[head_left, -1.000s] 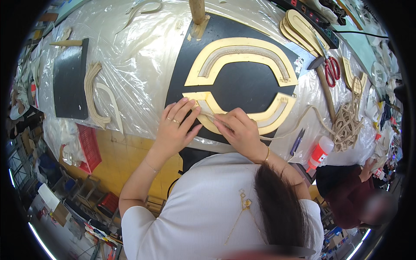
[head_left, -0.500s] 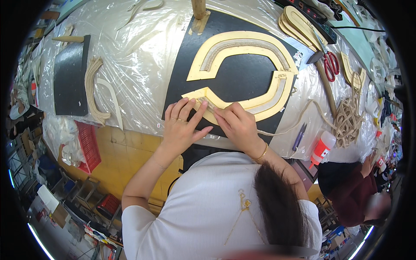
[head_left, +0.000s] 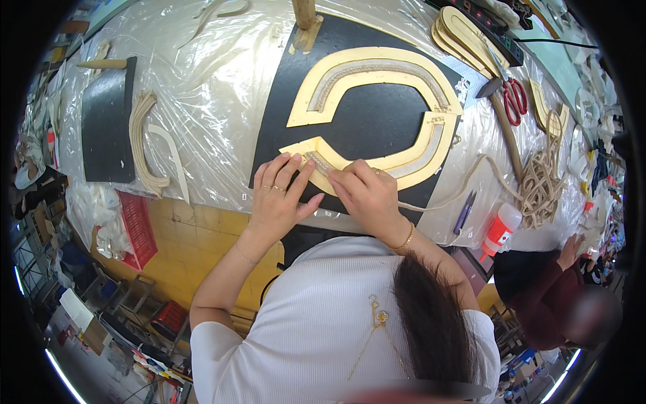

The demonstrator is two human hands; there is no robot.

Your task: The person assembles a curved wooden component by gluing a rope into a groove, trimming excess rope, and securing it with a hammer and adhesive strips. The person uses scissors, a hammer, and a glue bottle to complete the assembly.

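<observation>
Pressing cord into the lower frame at mid-picture. Left hand point(head_left: 276, 192): fingers loosely spread, fingertips laid on the left end of the lower frame point(head_left: 426, 140), thumb held apart from the fingers. Right hand point(head_left: 367, 195): narrow, thumb and fingertips pinched on the cord point(head_left: 464, 180) at the slot (exact grip partly hidden by the knuckles). A short patterned stretch of cord shows in the slot between the hands; the rest comes out under the right hand and runs right to a tangled heap.

Lower frame lies on the black mat point(head_left: 383, 128), center of the picture, below the upper frame point(head_left: 370, 54), whose slot is already lined with braid.

Changes: one second ago the two frames stood apart at the right; now the lower one's right tip is up against the upper one, and the gap is only at the left. Cord was lifted between the hands then; now it lies down in the slot. Versus half a second ago, hands nearly the same.

Around: red-handled scissors point(head_left: 516, 101) and hammer point(head_left: 506, 131) upper right, near a stack of wooden pieces point(head_left: 464, 44); purple snips point(head_left: 464, 214) and red-and-white bottle point(head_left: 500, 232) right of the right hand. Left side: black board point(head_left: 108, 124), bundle of strips point(head_left: 140, 145), white curved strip point(head_left: 173, 161). Co-worker in a dark red sleeve point(head_left: 545, 296), lower right.
</observation>
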